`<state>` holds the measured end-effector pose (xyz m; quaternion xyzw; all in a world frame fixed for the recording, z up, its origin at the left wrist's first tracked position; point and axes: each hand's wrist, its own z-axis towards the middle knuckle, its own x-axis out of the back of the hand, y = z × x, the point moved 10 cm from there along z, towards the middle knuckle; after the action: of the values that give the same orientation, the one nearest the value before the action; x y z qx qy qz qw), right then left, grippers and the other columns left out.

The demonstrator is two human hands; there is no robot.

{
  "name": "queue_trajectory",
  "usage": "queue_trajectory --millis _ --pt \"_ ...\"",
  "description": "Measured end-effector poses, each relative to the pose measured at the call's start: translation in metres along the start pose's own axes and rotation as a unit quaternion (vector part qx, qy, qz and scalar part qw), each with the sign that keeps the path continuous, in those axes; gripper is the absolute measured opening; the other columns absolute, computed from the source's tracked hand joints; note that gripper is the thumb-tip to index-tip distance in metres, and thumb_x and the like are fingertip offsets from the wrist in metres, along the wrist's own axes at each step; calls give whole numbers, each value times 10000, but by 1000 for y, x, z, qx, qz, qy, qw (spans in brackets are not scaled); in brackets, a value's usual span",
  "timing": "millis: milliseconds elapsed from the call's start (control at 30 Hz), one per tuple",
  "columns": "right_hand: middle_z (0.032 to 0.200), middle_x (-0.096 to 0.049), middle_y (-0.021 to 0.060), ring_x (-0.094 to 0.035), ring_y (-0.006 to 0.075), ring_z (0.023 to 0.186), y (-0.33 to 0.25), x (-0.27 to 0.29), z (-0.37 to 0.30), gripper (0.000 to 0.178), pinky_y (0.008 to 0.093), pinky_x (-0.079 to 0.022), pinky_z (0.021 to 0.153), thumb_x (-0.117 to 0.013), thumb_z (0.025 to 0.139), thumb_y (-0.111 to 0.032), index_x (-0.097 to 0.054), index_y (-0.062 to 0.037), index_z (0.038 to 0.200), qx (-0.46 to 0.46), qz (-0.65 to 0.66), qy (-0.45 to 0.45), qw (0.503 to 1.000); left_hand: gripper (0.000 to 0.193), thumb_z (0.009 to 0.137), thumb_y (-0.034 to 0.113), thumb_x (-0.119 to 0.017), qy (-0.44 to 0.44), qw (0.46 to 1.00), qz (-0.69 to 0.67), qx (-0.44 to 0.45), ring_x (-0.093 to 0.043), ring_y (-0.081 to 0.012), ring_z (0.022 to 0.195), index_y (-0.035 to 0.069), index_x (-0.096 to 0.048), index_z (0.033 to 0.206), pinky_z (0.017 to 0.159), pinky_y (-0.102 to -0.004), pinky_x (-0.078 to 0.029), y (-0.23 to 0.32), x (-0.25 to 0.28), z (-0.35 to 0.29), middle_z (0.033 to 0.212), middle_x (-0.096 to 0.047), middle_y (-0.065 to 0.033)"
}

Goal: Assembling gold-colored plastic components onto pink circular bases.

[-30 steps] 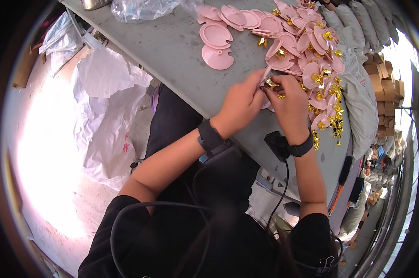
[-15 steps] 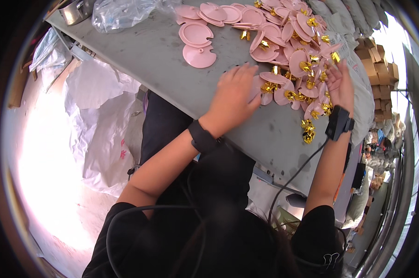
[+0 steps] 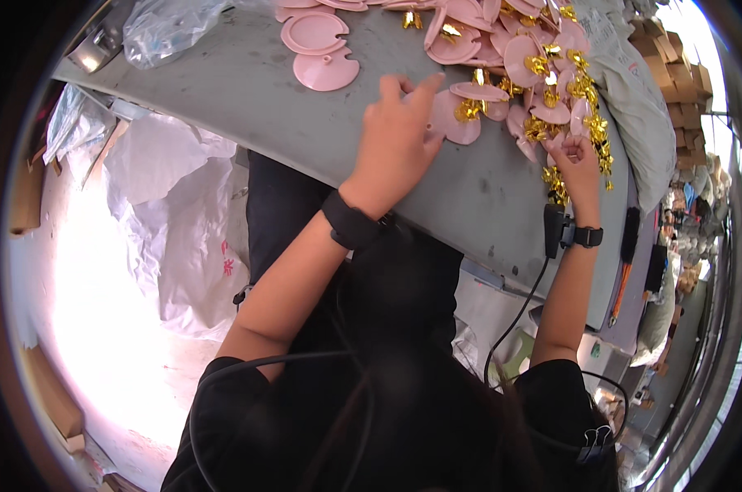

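Observation:
My left hand [image 3: 394,135] is over the grey table, fingers bent. Its thumb and forefinger close on the near edge of a round pink lid [image 3: 461,127] beside the pile. To the right, my right hand [image 3: 578,162] is closed with its fingertips pinched together. It is low over the pile's near right edge, and what lies between the fingertips is too small to make out. Shiny gold pieces [image 3: 556,187] hang or lie just beside it. More gold pieces [image 3: 598,139] trail down the pile's right side among pink lids [image 3: 523,59].
Loose notched pink lids [image 3: 326,72] lie left of the pile on the grey table [image 3: 297,131]. A clear plastic bag [image 3: 170,31] and a metal pot [image 3: 96,49] stand at the far left. A white sack [image 3: 646,123] borders the right side; cartons [image 3: 670,82] are stacked beyond.
My right hand has drawn nearer along the pile's right side and changed from spread fingers to a pinch. My left hand's fingers have curled at the pink lid. The view has shifted.

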<state>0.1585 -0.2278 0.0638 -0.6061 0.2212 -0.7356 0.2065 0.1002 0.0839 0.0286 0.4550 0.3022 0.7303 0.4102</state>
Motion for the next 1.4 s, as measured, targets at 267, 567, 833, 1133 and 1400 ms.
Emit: queue_trajectory --millis 267,567,833,1133,1400 --pt "870 -610 92 -568 155 705 50 -3 -32 375 276 -462 646 -701 721 -138 -571 -3 1046 11 -125 -61 990 654 647 88 -733 67 992 -107 -18 -495 -236 846 96 -453 1239 755 -324 -454 -1 11 2 927 -439 -111" --pt "993 -622 95 -602 129 824 -29 1 -50 296 234 -481 648 -632 797 -50 -572 22 1078 -40 173 13 984 605 681 126 -731 -19 981 -188 41 -470 -170 851 66 -450 1213 752 -276 -432 -9 -1 2 985 -474 -71" --pt "949 -617 76 -590 113 843 -146 -62 -88 278 224 -478 746 -629 786 26 -571 28 1057 100 350 -82 928 519 794 37 -605 -4 947 -322 -18 -441 -120 893 58 -407 1274 773 -239 -443 39 1 -25 1060 -441 -58" --pt "935 -623 92 -604 138 843 -133 -74 -89 232 236 -482 765 -635 784 29 -578 44 1008 73 414 -85 903 491 797 -68 -471 14 922 -387 -6 -550 -178 978 28 -406 1274 831 -265 -441 30 -11 -27 1109 -536 -127" --pt "936 -609 108 -615 174 779 -109 -94 -90 193 310 -530 700 -586 824 -11 -555 26 1010 5 515 -132 847 427 761 -66 -469 65 926 -371 -27 -630 -243 925 7 -502 1181 768 -292 -478 41 -1 -33 1001 -614 -182"
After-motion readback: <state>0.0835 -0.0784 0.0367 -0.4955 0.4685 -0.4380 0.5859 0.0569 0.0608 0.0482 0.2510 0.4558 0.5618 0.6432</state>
